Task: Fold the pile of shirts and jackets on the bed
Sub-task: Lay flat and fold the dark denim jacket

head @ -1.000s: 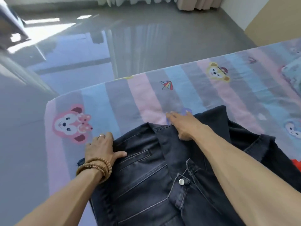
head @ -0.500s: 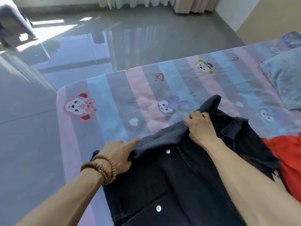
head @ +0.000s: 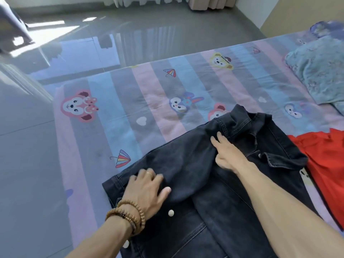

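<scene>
Pressing flat on dark cloth, the left hand lies palm down with its fingers spread and straight on the near-left part of the black denim jacket, gripping nothing; a ring shows on one finger and a stack of wooden bead bracelets circles the wrist. Just below that hand a white snap button sits on the jacket front, and a second one shows beside the forearm near the lower edge. The right hand reaches farther up the same garment, fingers extended and resting on the fabric just below the collar, released rather than clutching. The jacket lies spread on the bed, its hem toward the camera and its rumpled collar at the far end, with a sleeve laid over the front between the two hands. Touching the jacket's right side, a red garment lies bunched on the sheet. The sheet is striped pink, blue and grey with cartoon animals, umbrellas and hearts. Farther right, a pale blue-green patterned blanket is heaped near the bed's far corner. Beyond the mattress edge stretches a glossy grey floor with bright window reflections, and curtain hems hang at the far wall.
</scene>
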Motion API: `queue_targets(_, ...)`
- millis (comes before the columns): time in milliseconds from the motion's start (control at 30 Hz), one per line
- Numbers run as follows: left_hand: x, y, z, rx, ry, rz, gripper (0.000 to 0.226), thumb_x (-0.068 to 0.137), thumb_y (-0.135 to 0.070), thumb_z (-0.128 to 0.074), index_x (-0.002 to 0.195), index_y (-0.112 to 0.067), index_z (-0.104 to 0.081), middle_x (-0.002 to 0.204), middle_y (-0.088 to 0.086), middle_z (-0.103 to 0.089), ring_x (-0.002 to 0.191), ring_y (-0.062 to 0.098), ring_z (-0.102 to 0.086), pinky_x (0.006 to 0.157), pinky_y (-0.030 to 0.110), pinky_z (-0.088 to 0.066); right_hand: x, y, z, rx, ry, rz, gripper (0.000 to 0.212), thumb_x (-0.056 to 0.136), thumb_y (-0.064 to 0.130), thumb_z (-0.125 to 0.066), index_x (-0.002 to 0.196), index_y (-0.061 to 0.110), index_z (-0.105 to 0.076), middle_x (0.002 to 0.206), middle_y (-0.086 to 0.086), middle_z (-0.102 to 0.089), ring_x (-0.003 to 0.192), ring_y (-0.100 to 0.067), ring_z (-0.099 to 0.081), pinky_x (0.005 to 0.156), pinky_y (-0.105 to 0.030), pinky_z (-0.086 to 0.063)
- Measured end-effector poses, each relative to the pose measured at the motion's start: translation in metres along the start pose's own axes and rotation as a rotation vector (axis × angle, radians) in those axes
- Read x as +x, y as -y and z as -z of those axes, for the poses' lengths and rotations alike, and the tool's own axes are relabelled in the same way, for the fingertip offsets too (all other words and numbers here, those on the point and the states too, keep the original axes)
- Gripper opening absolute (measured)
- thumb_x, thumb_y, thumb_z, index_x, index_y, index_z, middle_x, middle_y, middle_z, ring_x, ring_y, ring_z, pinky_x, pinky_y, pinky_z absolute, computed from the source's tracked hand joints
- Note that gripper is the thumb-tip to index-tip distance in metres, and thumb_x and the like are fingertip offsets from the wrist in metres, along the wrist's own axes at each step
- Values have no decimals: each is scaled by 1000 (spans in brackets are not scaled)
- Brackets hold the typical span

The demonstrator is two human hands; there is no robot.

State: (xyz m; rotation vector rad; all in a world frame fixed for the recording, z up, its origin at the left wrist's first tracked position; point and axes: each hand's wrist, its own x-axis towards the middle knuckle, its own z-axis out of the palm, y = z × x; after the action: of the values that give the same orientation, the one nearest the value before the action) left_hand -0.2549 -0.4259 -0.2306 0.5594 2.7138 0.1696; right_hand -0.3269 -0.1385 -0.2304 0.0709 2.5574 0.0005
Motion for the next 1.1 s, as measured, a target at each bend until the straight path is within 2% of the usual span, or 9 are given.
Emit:
queue_targets(67,20,0,2,-5,-124,129,70,84,-62,-31,138,-20,-47,142,10,-45,136,35,-36,103,55,-36,1,6,0,-25,-173,-43,27,91,16,-42,107,9,-62,122,-12,-59,118,-31,-52,96,-43,-43)
queue_targets(133,51,-7,2,-83,-30,167,85,87,-70,-29,154,-22,-10,161,8,-2,148,33,6,114,61,-3,8,10,2,-3,-431,-48,30,90,25,-42,83,9,-66,94,-10,-68,97,-32,-57,85,-41,-44)
queue_targets(233,101,-26,-3,-181,103,151,119,67,-91,-36,150,-27,20,159,0,23,143,29,28,110,61,16,34,23,10,51,-635,54,46,85,35,-41,110,6,-66,120,-14,-62,117,-33,-52,98,-46,-41)
queue_targets(333,127,-29,-24,-218,191,161,149,43,-96,-51,144,-25,33,155,-3,32,138,27,38,107,59,25,67,29,13,4,-379,82,61,97,45,-31,151,17,-32,162,-9,-18,150,-28,-7,121,-50,-4)
queue_targets(400,139,-25,-39,-222,197,169,156,35,-97,-52,139,-26,39,151,-6,38,134,25,44,105,55,29,94,6,7,-21,-233,0,65,99,57,-21,156,25,-15,165,-2,3,150,-25,13,118,-53,12)
queue_targets(533,137,-22,-43,-287,209,184,156,29,-98,-52,131,-31,45,133,-11,56,127,22,52,105,53,32,115,-51,-5,159,-248,-258,85,86,75,-5,156,27,-9,165,-4,8,150,-21,15,118,-56,12)
queue_targets(767,142,-20,-41,-285,272,172,160,29,-97,-53,132,-26,47,138,-8,54,125,23,54,103,53,34,118,-46,0,169,-237,-309,87,89,74,-12,157,21,0,163,-10,14,149,-22,18,119,-54,11)
queue_targets(900,140,-20,-35,-315,271,122,161,32,-95,-56,136,-25,44,145,-5,49,126,23,53,103,52,34,75,13,-21,178,-388,-107,77,93,60,-22,157,19,-9,164,-6,10,150,-26,13,118,-57,7)
queue_targets(1100,88,44,-21,-13,279,-279,154,42,-87,-63,141,-26,37,151,-1,38,135,24,41,109,53,26,3,82,-79,93,-356,-177,77,95,54,-20,155,9,-6,163,-15,0,151,-33,1,117,-63,-6)
